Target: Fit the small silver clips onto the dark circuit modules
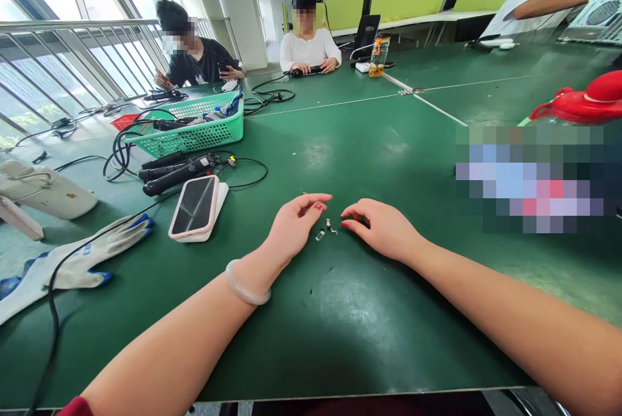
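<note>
Several small pieces, some silvery and shiny, lie close together on the green tabletop between my hands; a flat clip-like piece (320,234) is nearest to me, and a bent piece (332,228) lies just beyond it. My left hand (297,225), with a pale bangle (247,283) at the wrist, rests left of them, index finger stretched out and thumb apart. To their right, my right hand (381,229) lies with curved fingers and a gap between thumb and forefinger. Nothing shows in either hand, and neither seems to touch the pieces.
Left of my hands are a phone (194,207), a work glove (92,254), black tools (179,173) with cables and a green basket (189,126). A red-topped object (578,102) stands at right. Across the table sit people; a bottle (379,56) is near one.
</note>
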`<act>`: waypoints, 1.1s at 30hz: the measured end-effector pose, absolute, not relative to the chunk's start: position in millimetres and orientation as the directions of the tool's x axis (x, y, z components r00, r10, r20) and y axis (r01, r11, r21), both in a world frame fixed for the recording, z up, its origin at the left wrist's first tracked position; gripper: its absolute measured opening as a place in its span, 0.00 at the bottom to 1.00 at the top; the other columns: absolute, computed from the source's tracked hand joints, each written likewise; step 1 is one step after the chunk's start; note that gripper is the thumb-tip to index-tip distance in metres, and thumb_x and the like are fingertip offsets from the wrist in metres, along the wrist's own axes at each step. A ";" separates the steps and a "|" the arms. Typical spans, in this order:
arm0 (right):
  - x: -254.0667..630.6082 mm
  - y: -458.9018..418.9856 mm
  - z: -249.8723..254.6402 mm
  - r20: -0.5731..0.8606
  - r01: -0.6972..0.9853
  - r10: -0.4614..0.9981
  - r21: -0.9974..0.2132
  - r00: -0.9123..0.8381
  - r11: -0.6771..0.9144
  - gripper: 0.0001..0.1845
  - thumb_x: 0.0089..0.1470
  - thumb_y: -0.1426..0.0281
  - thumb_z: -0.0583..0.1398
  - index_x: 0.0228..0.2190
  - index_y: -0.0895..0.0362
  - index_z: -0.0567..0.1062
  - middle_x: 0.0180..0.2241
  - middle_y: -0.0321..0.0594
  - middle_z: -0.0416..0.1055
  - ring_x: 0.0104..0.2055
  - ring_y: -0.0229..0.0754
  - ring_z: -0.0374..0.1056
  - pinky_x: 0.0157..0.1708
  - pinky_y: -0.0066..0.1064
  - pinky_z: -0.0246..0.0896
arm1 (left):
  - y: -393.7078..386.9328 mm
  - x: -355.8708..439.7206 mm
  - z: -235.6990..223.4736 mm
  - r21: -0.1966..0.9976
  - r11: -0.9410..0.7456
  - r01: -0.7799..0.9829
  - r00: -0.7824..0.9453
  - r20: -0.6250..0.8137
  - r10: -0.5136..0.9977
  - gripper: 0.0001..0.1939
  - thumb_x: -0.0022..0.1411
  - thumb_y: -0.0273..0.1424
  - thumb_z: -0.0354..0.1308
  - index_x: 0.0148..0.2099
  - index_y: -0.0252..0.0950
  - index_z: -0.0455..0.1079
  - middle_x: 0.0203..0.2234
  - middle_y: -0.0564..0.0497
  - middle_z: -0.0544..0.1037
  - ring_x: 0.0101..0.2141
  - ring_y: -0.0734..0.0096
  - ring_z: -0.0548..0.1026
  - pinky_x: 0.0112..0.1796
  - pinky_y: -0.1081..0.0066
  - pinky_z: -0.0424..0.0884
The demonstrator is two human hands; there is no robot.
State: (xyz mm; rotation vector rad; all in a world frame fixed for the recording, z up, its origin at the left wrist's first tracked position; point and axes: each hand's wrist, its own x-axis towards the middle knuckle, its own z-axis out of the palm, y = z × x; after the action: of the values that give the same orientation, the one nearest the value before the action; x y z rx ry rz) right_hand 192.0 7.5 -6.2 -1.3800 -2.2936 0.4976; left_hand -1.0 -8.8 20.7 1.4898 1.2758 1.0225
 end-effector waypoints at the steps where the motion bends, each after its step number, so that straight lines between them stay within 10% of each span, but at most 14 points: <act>1: 192.2 7.5 -7.0 0.177 0.736 0.888 -0.503 -0.425 0.453 0.13 0.58 0.63 0.55 0.37 0.54 0.76 0.35 0.38 0.73 0.35 0.39 0.67 0.35 0.33 0.62 | -9.8 -1.3 22.1 0.957 -0.061 0.284 0.115 0.028 0.993 0.14 0.60 0.32 0.52 0.46 0.35 0.73 0.40 0.47 0.77 0.41 0.70 0.72 0.44 0.70 0.66; 7: 188.0 3.3 -8.1 0.286 0.635 0.764 -0.431 -0.578 0.641 0.16 0.58 0.65 0.55 0.46 0.55 0.75 0.44 0.43 0.72 0.45 0.46 0.65 0.48 0.41 0.62 | -13.0 -3.1 18.3 0.862 0.013 0.508 0.142 -0.098 0.985 0.14 0.60 0.33 0.50 0.43 0.37 0.75 0.33 0.49 0.78 0.32 0.70 0.72 0.37 0.68 0.68; 16: 186.0 2.5 -10.7 0.257 0.563 0.714 -0.468 -0.651 0.682 0.08 0.56 0.71 0.58 0.35 0.55 0.79 0.36 0.41 0.74 0.41 0.44 0.67 0.45 0.38 0.64 | -9.1 2.3 14.1 0.985 0.116 0.127 0.246 -0.145 0.958 0.14 0.63 0.33 0.49 0.45 0.34 0.71 0.34 0.48 0.77 0.29 0.77 0.71 0.35 0.73 0.69; 25: 189.3 1.1 0.4 0.229 0.569 0.833 -0.638 -0.503 0.519 0.09 0.56 0.72 0.55 0.29 0.54 0.75 0.31 0.35 0.75 0.34 0.38 0.69 0.37 0.31 0.62 | 16.6 -26.2 3.7 0.800 -0.161 0.578 -0.012 0.206 0.978 0.13 0.64 0.35 0.49 0.43 0.38 0.73 0.38 0.49 0.80 0.38 0.68 0.75 0.42 0.68 0.68; 33: 185.9 0.5 0.2 0.206 0.560 0.860 -0.684 -0.467 0.468 0.08 0.56 0.69 0.55 0.29 0.53 0.75 0.31 0.35 0.75 0.32 0.38 0.69 0.35 0.31 0.62 | 36.6 -38.5 0.2 0.528 -0.311 0.790 0.268 0.158 0.950 0.11 0.63 0.25 0.45 0.35 0.38 0.68 0.50 0.47 0.75 0.59 0.63 0.63 0.52 0.64 0.64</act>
State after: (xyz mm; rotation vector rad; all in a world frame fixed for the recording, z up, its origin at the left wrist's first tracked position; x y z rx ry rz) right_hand 185.9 0.5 0.2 -1.1763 -2.1825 0.7351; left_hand -38.5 36.6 0.2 2.2003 1.5871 0.6468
